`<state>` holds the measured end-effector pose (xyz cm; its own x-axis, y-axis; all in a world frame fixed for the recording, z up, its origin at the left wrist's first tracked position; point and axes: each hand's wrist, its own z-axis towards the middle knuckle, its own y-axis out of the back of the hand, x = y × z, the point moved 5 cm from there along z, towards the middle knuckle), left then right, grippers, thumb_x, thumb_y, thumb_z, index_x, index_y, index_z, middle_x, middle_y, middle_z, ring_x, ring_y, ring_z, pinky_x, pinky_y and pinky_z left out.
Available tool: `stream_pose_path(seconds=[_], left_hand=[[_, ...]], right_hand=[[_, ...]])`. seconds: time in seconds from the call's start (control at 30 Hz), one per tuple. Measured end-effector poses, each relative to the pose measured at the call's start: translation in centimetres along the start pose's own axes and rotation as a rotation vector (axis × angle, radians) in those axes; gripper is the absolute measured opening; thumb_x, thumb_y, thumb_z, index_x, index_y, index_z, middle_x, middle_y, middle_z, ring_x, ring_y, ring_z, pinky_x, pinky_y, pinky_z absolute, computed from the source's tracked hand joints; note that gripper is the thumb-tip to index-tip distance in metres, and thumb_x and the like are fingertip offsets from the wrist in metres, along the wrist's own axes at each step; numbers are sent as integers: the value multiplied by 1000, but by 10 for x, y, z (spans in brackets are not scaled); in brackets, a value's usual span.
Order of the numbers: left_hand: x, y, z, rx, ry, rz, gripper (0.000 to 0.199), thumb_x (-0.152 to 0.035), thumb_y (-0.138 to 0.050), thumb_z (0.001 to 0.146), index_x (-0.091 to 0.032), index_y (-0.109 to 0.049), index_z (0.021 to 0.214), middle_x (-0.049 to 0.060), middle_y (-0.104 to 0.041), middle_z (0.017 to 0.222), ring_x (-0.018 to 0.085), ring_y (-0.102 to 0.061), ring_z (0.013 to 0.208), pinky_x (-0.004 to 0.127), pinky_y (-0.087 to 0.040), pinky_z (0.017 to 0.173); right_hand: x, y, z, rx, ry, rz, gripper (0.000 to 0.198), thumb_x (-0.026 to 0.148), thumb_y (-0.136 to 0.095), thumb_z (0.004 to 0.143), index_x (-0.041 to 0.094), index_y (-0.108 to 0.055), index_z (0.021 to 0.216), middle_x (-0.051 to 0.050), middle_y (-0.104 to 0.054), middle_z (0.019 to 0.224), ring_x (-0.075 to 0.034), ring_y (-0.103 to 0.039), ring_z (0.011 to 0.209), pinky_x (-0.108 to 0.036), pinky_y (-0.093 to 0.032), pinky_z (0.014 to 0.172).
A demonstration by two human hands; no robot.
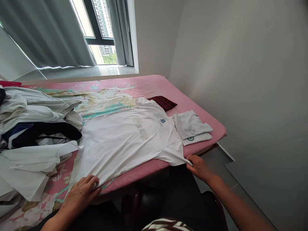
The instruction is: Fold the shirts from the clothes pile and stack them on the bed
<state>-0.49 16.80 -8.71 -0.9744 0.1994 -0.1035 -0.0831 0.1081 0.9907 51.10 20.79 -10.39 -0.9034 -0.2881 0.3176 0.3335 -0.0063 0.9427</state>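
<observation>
A white T-shirt (120, 134) with a small blue crest and a block of printed text lies spread flat across the bed, its collar toward the far right. My right hand (197, 165) pinches the end of the near sleeve, just past the bed's front edge. At the lower left of the shirt, my left hand (84, 189) rests on the hem corner; the fingers are bent over the cloth and the thumb is close to them. Beside the shirt's shoulder sit folded light-grey and white shirts (192, 125). A dark red plaid cloth (164, 102) lies behind the collar.
A heap of white, grey and black clothes (38, 118) covers the bed's left side. The bed (154, 81) has a pink floral sheet. Beyond it are a window (102, 32) and grey curtains (45, 32); a bare wall (240, 80) stands on the right.
</observation>
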Motion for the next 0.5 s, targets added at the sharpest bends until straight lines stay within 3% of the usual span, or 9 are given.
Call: stream_pose_path(seconds=[0.1, 0.2, 0.27, 0.37, 0.5], left_hand=[[4, 3, -10, 55, 30, -20, 25, -45, -49, 80, -25, -63, 75, 1, -63, 79, 21, -60, 77, 31, -46, 70], [4, 7, -3, 36, 21, -74, 29, -48, -49, 80, -24, -63, 72, 1, -62, 75, 19, -59, 74, 30, -45, 70], [-7, 14, 16, -70, 19, -100, 30, -49, -47, 81, -24, -65, 78, 3, -63, 81, 20, -59, 79, 32, -45, 75], [-44, 22, 53, -209, 3, -151, 27, -43, -47, 83, -23, -64, 90, 5, -62, 93, 21, -57, 90, 34, -45, 83], [-107, 10, 81, -173, 28, -180, 22, -33, -47, 85, -22, -63, 96, 7, -59, 98, 20, -55, 95, 33, -44, 85]], right_hand=[[-18, 3, -11, 68, -68, 41, 9, 13, -44, 73, 20, -50, 75, 0, -53, 71, -15, -48, 68, -26, -34, 64], [-8, 20, 4, -31, -114, 96, 13, 11, -40, 73, 20, -50, 77, -1, -55, 77, -15, -49, 72, -26, -35, 66], [21, 31, 34, -111, -62, 148, 14, 13, -40, 75, 19, -51, 80, -2, -56, 80, -16, -50, 78, -27, -37, 71], [88, 32, 93, -111, 135, 205, 17, 12, -40, 77, 17, -55, 84, -4, -58, 88, -17, -50, 89, -29, -37, 83], [152, 4, 142, 17, 291, 173, 22, 26, -44, 84, 21, -59, 99, -3, -57, 104, -19, -48, 101, -32, -37, 88]])
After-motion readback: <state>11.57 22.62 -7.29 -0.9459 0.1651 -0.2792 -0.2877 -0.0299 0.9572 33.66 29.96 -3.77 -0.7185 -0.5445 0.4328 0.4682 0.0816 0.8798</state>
